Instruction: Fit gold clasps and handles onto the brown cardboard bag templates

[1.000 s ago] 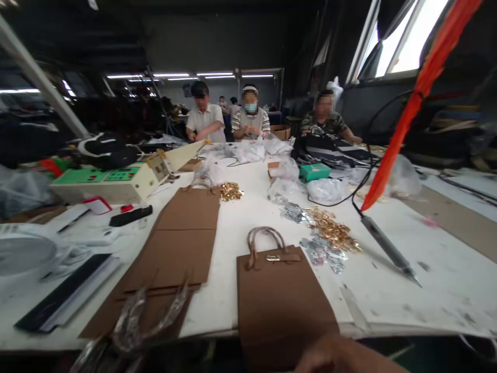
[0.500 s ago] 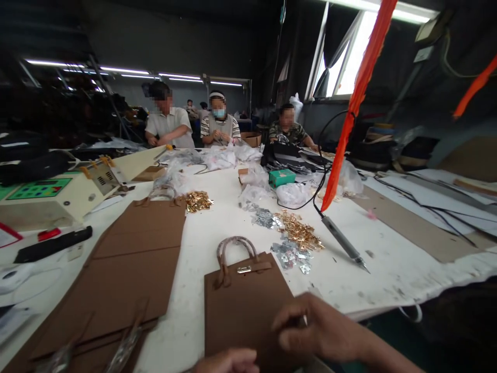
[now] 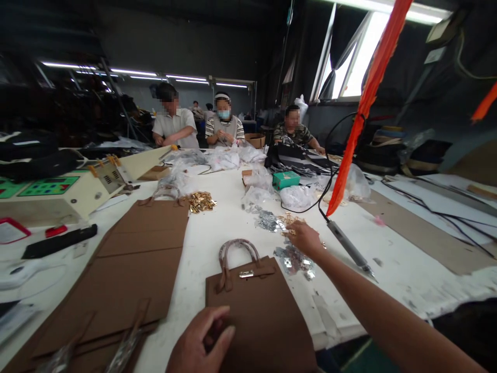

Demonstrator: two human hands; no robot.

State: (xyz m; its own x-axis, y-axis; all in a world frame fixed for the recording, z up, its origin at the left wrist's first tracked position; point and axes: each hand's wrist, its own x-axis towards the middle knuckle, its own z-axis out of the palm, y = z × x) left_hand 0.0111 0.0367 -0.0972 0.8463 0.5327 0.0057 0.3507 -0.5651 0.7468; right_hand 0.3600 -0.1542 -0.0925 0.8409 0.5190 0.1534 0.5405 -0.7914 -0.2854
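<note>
A brown handbag (image 3: 260, 316) with two looped handles (image 3: 238, 248) lies on the table in front of me. A small shiny metal clasp (image 3: 246, 274) sits on its strap. My left hand (image 3: 200, 339) is at the bag's left edge, thumb and index finger apart, with nothing visible between them. Stretched forward past the bag, my right hand (image 3: 306, 239) has its fingertips down in the pile of gold metal fittings (image 3: 288, 218). Those fingers look drawn together, and whatever they pinch is hidden. Silver metal plates (image 3: 288, 262) lie just below that hand.
Brown bag panels (image 3: 143, 243) lie stacked at left, near a cream machine (image 3: 73, 199). More gold fittings (image 3: 202, 202) form a second pile. An electric screwdriver (image 3: 351, 249) hangs at right from an orange strip (image 3: 353, 129). Several people sit across the table.
My right hand has moved from over the bag forward to the gold fittings. My left hand has risen further into view at the bag's left side. The view has shifted slightly.
</note>
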